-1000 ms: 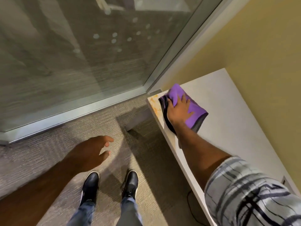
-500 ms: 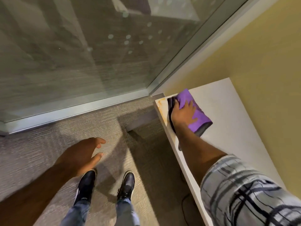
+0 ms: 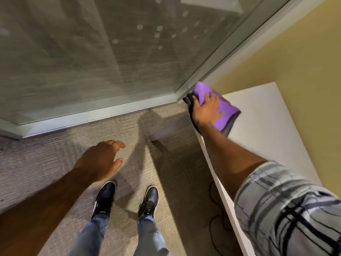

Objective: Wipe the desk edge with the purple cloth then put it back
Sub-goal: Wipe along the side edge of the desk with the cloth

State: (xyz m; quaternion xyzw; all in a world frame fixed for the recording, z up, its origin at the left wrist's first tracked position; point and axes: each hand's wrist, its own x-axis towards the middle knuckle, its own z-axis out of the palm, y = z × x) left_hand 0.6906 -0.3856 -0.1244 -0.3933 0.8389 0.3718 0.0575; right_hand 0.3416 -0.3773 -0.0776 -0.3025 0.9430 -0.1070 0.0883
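Right hand: The right hand (image 3: 206,109) lies palm-down with fingers spread on the purple cloth (image 3: 224,109), pressing it flat rather than pinching it, at about 1 o'clock in the head view.
Cloth: It sits on the far front corner of the white desk (image 3: 262,122), draped over the rim, a dark underside showing at the fold.
Just changed: A second ago the cloth lay short of the corner, with an orange-stained patch of desktop exposed beyond it; now the cloth covers that patch and reaches the desk's far end.
Meaning for the task: The stroke along the edge looks to have run its full length, so wiping seems nearly finished, though whether the stain lifted cannot be told while it is covered. Returning the cloth is not yet done.
Left hand: The left hand (image 3: 100,159) hangs loosely open and empty over the carpet (image 3: 55,163) at 8 o'clock, well apart from the desk.
Edges: The glass partition's metal frame (image 3: 217,58) meets the desk corner just beyond the cloth at 12 o'clock; the yellow wall (image 3: 299,52) closes the desk's far side at 2 o'clock.
Open room: No travel remains forward; the free path is back along the front edge toward 5 o'clock, or onto the bare desktop at 3 o'clock.
Below: A dark cable (image 3: 215,226) trails on the floor near the desk's underside.
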